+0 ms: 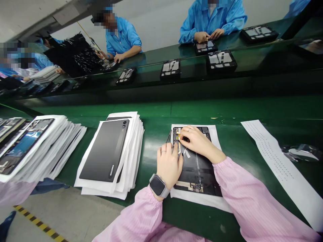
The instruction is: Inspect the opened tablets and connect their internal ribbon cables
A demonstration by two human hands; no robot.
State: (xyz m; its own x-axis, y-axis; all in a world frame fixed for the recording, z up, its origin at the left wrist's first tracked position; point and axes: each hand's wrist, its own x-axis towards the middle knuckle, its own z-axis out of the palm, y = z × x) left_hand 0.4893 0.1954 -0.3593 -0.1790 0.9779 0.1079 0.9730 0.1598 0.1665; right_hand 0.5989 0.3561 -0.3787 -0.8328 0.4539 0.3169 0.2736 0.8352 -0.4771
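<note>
An opened tablet (208, 173), its inner boards and cables exposed, lies on a white foam sheet (199, 200) in front of me. My left hand (168, 164) rests on its left edge, fingers stretched out and thumb apart. My right hand (196, 140) reaches over the upper part of the tablet, fingertips pinched near an orange flex cable and small components. Whatever those fingertips grip is too small and partly hidden. Dark tweezers (169, 136) lie by the tablet's upper left edge, just beyond my left fingers.
Left of me stands a stack of grey tablet back covers (106, 151) between white sheets; farther left is a stack of opened tablets (27, 144). A perforated white strip (272, 158) and clear plastic (301, 152) lie right. Beyond, trays (171, 69) line a belt where co-workers in blue work.
</note>
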